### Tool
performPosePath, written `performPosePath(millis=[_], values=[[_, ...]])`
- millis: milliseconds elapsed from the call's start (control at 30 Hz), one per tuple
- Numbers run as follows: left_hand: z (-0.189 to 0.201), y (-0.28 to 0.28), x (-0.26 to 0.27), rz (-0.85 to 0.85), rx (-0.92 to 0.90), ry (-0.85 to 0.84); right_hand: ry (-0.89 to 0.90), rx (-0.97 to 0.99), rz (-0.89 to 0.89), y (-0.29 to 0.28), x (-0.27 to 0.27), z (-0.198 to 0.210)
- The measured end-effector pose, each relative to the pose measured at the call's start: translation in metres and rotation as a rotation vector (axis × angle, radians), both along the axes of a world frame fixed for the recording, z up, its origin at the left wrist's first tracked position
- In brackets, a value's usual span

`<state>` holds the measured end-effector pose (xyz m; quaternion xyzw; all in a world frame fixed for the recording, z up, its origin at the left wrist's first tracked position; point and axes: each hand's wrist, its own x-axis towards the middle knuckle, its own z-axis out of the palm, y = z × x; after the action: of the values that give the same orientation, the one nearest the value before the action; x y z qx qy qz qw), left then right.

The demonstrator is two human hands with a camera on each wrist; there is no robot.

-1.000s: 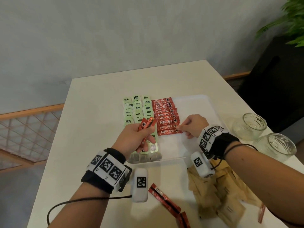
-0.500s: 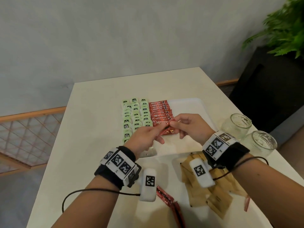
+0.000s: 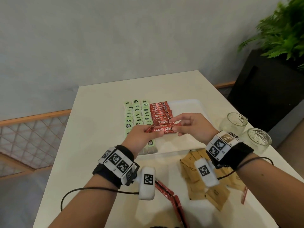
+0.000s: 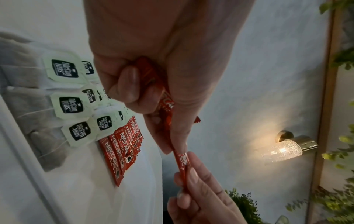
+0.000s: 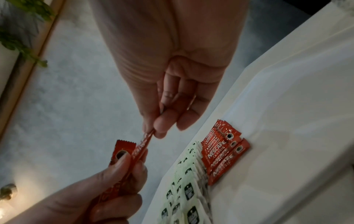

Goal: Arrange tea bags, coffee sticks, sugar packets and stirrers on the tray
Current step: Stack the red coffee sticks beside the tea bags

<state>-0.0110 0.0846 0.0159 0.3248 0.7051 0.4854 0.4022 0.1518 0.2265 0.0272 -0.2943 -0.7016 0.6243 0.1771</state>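
A white tray (image 3: 189, 109) carries three rows of green-tagged tea bags (image 3: 136, 112) and a column of red coffee sticks (image 3: 160, 112). Above the tray's near part, my left hand (image 3: 148, 130) grips a small bundle of red coffee sticks (image 4: 153, 78). My right hand (image 3: 172, 125) pinches the right end of one coffee stick (image 3: 164, 130) that reaches out of that bundle. The wrist views show the same stick (image 5: 141, 148) stretched between both hands, with the laid sticks (image 5: 222, 153) and tea bags (image 4: 65, 104) below.
Brown sugar packets (image 3: 194, 178) lie in a loose pile on the table in front of the tray. Loose red coffee sticks (image 3: 166, 190) lie near my left wrist. Two empty glass jars (image 3: 236, 120) stand right of the tray. A thin red stick (image 3: 244, 195) lies near the table's right edge.
My right hand left the laid sticks on the tray and came to my left hand. It now pinches one stick of the bundle; both hands are raised above the tray.
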Motion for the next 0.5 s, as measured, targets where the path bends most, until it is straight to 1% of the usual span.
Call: performPosePath(millis=[133, 200, 333, 433, 500], values=[[-0.004, 0.004, 0.006, 0.008, -0.019, 0.018, -0.148, 0.0, 0.077, -0.003, -0.005, 0.002], [-0.005, 0.006, 0.01, 0.027, 0.0, 0.043, -0.189, 0.015, 0.097, -0.006, -0.01, 0.001], [-0.007, 0.012, 0.007, 0.086, 0.019, 0.068, -0.166, -0.016, -0.011, 0.002, -0.013, -0.002], [-0.002, 0.013, 0.003, 0.025, -0.034, 0.075, -0.153, -0.091, -0.038, 0.01, -0.012, -0.006], [0.008, 0.014, -0.003, -0.017, -0.114, 0.119, -0.175, -0.12, -0.053, 0.017, -0.01, -0.014]])
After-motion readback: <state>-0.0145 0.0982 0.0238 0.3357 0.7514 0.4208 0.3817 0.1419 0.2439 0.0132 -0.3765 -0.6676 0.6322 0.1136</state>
